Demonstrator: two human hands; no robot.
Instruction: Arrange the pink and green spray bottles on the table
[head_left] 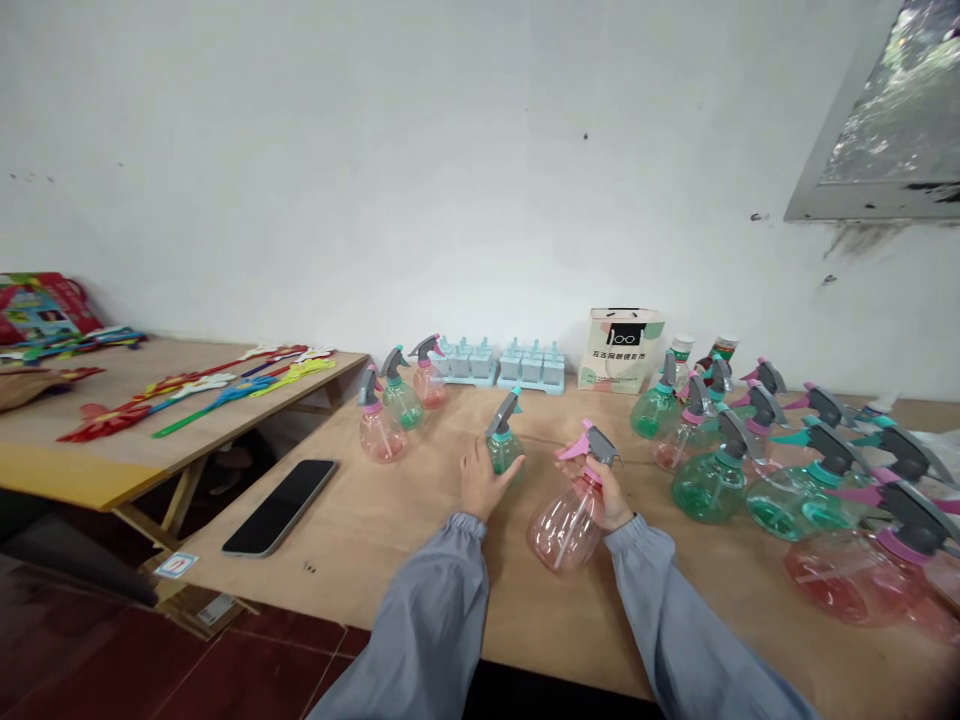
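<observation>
A small green spray bottle (504, 450) with a grey and turquoise head stands upright on the table. My left hand (486, 482) is round its near side, fingers at the left and thumb at the right, closed against it; the far fingertips are hidden. In my right hand (609, 495) is a pink spray bottle (564, 527), gripped at the neck just under its grey and pink trigger head. This bottle tilts a little, its nozzle pointing left. Left of my hands, another pink spray bottle (381, 437) stands with a green one (403, 402) and a further pink one (429, 387).
Several pink and green spray bottles (709, 488) crowd the table's right side. Light-blue ice-pop moulds (532, 368) and a printed paper bag (619, 352) stand by the wall. A black phone (281, 507) lies at left. Colourful hand-shaped sticks (240, 390) cover another table.
</observation>
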